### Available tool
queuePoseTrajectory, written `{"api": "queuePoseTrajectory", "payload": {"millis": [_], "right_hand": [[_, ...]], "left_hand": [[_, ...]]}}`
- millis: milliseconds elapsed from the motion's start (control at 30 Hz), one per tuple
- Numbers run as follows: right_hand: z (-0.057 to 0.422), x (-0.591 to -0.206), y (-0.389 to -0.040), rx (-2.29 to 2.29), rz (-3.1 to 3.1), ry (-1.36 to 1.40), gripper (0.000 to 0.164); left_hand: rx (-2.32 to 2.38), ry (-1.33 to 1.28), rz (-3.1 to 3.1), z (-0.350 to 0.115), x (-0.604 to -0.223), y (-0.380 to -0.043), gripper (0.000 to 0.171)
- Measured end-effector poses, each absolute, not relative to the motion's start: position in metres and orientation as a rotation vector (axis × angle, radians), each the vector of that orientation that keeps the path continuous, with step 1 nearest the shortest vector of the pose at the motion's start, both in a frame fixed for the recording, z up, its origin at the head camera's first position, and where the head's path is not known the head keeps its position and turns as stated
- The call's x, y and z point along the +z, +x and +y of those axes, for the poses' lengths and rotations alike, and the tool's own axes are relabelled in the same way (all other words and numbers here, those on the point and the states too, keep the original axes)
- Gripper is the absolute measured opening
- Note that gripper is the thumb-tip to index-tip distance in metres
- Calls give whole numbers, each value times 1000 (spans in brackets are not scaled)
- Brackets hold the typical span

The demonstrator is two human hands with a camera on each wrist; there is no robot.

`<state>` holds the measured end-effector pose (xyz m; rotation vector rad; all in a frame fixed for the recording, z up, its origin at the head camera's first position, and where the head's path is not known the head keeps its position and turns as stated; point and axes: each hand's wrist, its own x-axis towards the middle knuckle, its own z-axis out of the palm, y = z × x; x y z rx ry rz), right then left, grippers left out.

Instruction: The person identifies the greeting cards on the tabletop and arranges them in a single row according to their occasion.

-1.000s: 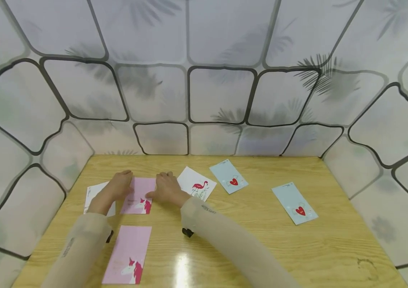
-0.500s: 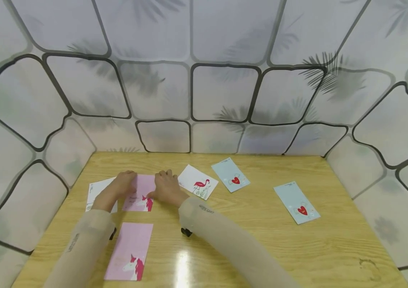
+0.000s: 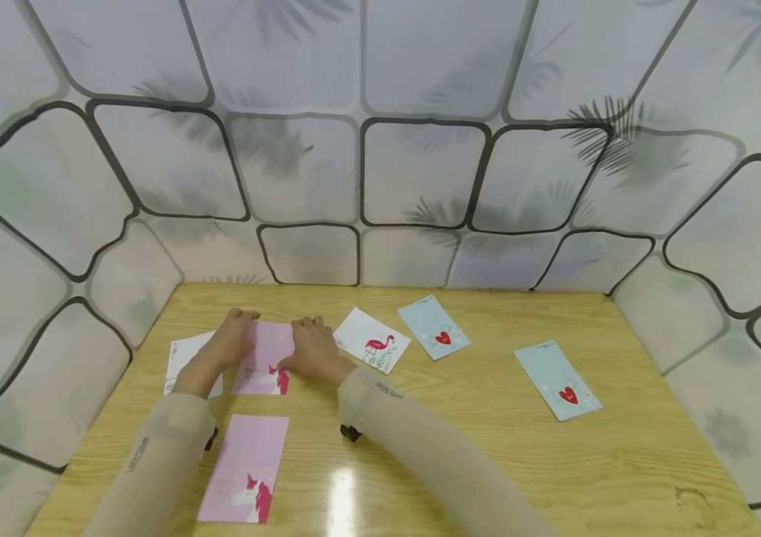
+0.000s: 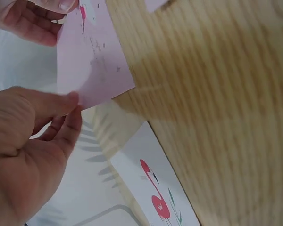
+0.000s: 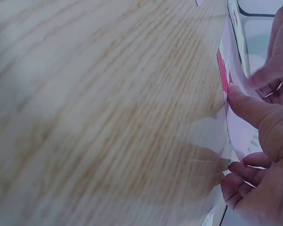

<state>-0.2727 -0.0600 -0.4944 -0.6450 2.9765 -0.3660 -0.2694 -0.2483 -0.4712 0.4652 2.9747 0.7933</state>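
A pink unicorn card (image 3: pixel 265 354) lies between my two hands at the left of the table. My left hand (image 3: pixel 229 344) pinches its far left corner; in the left wrist view, the thumb and fingertips of the left hand (image 4: pixel 33 136) meet on the pink card (image 4: pixel 92 61). At the card's right side is my right hand (image 3: pixel 316 349). In the right wrist view, the right hand's thumb (image 5: pixel 245 101) lies on the card's face near the unicorn, with its fingers curled at the edge, and the card (image 5: pixel 240 125) bends slightly. Nearer me lies a second pink unicorn card (image 3: pixel 242 470).
A white card (image 3: pixel 186 354) is partly hidden under the left forearm. Right of my hands lie a white flamingo card (image 3: pixel 374 343) and two pale blue heart cards, one farther back (image 3: pixel 433 327) and one farther right (image 3: pixel 557 380). A patterned backdrop (image 3: pixel 414 171) rises behind the table.
My left hand's fingers have shifted slightly toward the far edge of the pink card. The right hand keeps its hold, and the other cards have not moved; the head view has swung a little.
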Motion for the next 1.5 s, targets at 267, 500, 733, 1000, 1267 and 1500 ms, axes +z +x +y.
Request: {"api": "queuePoseTrajectory", "payload": {"millis": [267, 500, 733, 1000, 1267, 1500], "right_hand": [[-57, -493, -272, -571, 2966, -693, 75], [-49, -491, -275, -1170, 2923, -562, 37], [-40, -477, -284, -1717, 2689, -326, 21], [-24, -453, -282, -1833, 2588, -244, 15], [0, -441, -272, -2038, 2317, -270, 14], [15, -438, -261, -2055, 2235, -265, 14]], "left_hand": [[969, 332, 3058, -249, -469, -274, 28], [1196, 245, 3054, -246, -458, -272, 22], [1276, 171, 3038, -240, -436, -267, 23], [1343, 85, 2948, -232, -412, -262, 27], [1517, 28, 2760, -224, -399, -249, 31], [1532, 51, 2681, -217, -392, -237, 31]]}}
